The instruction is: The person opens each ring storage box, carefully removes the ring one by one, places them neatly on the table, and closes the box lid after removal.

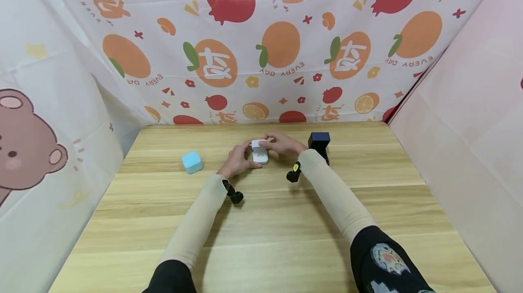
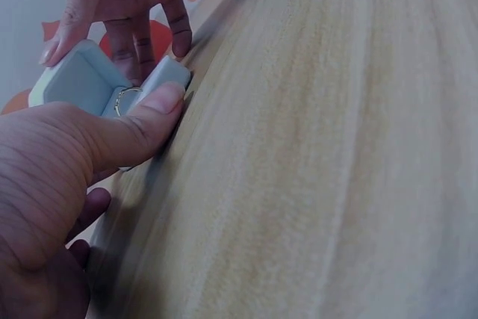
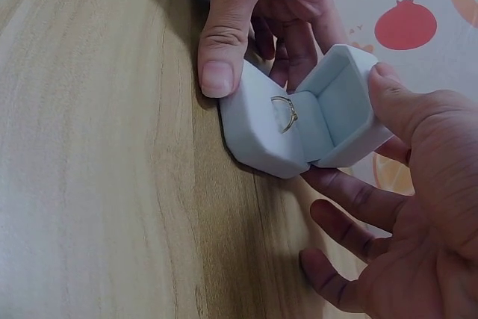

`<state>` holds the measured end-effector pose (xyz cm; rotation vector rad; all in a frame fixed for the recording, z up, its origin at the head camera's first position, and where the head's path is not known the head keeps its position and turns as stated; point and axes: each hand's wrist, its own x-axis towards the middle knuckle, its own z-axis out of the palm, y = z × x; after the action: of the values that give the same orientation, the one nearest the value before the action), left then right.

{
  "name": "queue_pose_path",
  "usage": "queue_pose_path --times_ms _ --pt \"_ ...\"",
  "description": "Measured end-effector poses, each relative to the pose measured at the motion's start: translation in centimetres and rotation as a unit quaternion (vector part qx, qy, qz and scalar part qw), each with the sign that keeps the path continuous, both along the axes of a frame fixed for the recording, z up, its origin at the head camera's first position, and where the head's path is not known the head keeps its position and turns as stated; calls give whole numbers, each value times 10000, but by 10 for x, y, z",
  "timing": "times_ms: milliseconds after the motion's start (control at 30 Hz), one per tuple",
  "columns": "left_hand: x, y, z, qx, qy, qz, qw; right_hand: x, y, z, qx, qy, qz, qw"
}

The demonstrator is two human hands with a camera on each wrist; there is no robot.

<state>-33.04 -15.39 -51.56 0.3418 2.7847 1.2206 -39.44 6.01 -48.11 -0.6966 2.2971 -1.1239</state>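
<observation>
A pale white ring box (image 1: 260,156) stands on the table with its lid (image 3: 349,110) raised. In its slot a thin gold ring (image 3: 293,116) sits upright, also visible in the left wrist view. My left hand (image 1: 238,160) grips the box's base, thumb (image 2: 163,99) along the near edge and other fingers on the far side. My right hand (image 1: 283,143) holds the lid, its thumb (image 3: 392,95) against the lid's edge. The remaining right fingers are spread behind and below the lid; part of their contact is hidden.
To the left on the wooden table (image 1: 269,238) lies a light blue rounded box (image 1: 192,162). A dark navy box (image 1: 319,140) stands close beyond my right forearm. Behind the table's far edge hangs a fruit-print cloth (image 1: 253,57).
</observation>
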Motion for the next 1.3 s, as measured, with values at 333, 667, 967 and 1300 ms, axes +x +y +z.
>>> queue_pose_path --times_ms 333,667,967,1300 --pt "2 0 0 -63 -19 35 10000 1 0 -1 30 -19 -46 10000" --pt "0 0 -4 11 29 30 10000 -1 1 0 21 -193 -106 9998" --pt "2 2 -4 -32 -82 73 9999 -3 2 -3 124 -57 14 9999" --pt "0 1 -2 12 150 -26 9999 -2 1 -2 -128 2 42 9999"
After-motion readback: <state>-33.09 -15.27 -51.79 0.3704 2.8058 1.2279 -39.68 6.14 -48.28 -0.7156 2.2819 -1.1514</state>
